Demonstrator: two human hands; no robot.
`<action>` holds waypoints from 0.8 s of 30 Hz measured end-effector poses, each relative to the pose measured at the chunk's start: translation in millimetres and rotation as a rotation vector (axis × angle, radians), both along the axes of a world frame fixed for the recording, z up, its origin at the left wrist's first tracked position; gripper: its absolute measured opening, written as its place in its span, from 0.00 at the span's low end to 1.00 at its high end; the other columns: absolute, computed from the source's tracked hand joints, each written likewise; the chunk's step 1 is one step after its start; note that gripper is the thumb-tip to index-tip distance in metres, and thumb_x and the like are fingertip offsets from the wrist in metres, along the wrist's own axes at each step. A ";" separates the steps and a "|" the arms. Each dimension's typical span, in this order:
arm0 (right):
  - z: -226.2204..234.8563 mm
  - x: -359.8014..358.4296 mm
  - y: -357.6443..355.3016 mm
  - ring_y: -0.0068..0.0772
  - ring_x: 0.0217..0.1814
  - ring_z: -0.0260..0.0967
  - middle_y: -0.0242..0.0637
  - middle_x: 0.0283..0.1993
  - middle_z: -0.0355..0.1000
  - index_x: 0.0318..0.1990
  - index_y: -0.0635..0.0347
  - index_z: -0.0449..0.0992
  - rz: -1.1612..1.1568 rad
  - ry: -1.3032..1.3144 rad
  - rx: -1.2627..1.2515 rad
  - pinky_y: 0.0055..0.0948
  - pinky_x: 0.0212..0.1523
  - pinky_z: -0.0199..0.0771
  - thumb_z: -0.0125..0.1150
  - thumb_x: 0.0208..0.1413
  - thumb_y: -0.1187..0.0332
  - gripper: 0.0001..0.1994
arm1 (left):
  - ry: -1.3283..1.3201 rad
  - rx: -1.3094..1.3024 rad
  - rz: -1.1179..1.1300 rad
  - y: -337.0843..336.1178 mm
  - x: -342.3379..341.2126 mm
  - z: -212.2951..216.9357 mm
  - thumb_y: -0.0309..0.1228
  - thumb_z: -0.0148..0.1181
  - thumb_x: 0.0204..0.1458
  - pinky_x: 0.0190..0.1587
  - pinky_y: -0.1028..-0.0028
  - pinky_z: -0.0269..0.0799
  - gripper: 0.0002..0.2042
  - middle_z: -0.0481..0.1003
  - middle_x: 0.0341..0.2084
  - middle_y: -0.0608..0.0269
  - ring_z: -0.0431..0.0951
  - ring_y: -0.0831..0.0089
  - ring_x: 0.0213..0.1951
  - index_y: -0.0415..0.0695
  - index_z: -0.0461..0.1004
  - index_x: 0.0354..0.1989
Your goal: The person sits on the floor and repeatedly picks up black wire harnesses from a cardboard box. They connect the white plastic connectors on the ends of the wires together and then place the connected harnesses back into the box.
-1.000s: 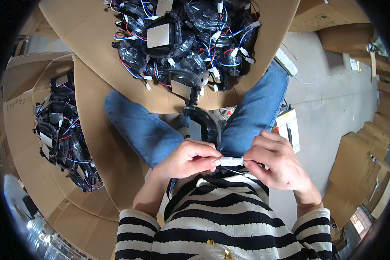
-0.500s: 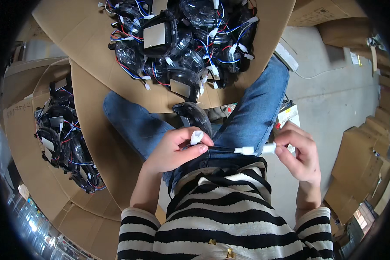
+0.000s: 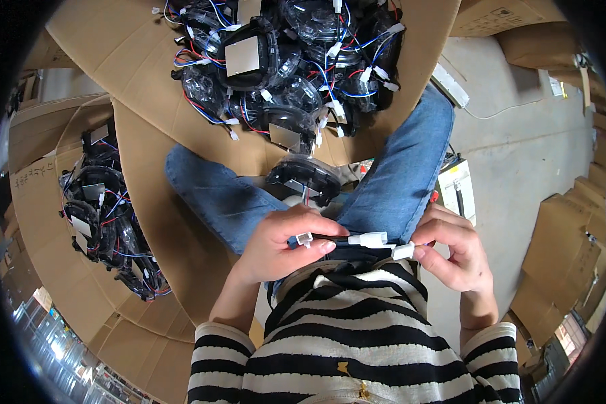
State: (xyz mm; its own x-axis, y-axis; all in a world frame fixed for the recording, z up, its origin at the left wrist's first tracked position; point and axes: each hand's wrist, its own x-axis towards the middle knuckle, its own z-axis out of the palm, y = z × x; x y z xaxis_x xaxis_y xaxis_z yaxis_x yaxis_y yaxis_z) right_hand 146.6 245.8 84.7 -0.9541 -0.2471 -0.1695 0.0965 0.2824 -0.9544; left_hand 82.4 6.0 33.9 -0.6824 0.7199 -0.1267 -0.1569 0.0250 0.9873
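My left hand [image 3: 286, 244] is closed, pinching a black cable [image 3: 330, 238] between thumb and fingers. A white connector [image 3: 304, 240] pokes up at that hand, and a longer white connector [image 3: 368, 240] stands at the cable's right end. In my right hand [image 3: 454, 250], thumb and forefinger pinch a smaller white connector [image 3: 403, 251], just right of and below the longer one. Whether the two touch is hard to tell. Above my left hand, a black, film-wrapped part with a curved housing [image 3: 306, 180] rests over my lap, its wires running down toward that hand.
A large cardboard box [image 3: 148, 74] ahead holds many black wrapped parts [image 3: 293, 94] with coloured wires and white connectors. Another carton [image 3: 54, 202] at left holds more. A white device [image 3: 458, 192] stands by my right knee; cartons [image 3: 552, 256] line the right side.
The smaller connector in my right hand has moved left and down, closer to the longer one. The curved black part has turned and shifted, showing its wires.
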 end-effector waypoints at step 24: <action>-6.1 10.2 -10.0 0.36 0.24 0.59 0.37 0.21 0.62 0.23 0.64 0.68 0.023 0.102 0.205 0.29 0.24 0.60 0.54 0.37 0.78 0.03 | 0.252 -0.128 -0.172 10.9 9.6 3.0 0.22 0.54 0.41 0.28 0.74 0.55 0.03 0.68 0.16 0.68 0.64 0.73 0.20 0.43 0.70 0.26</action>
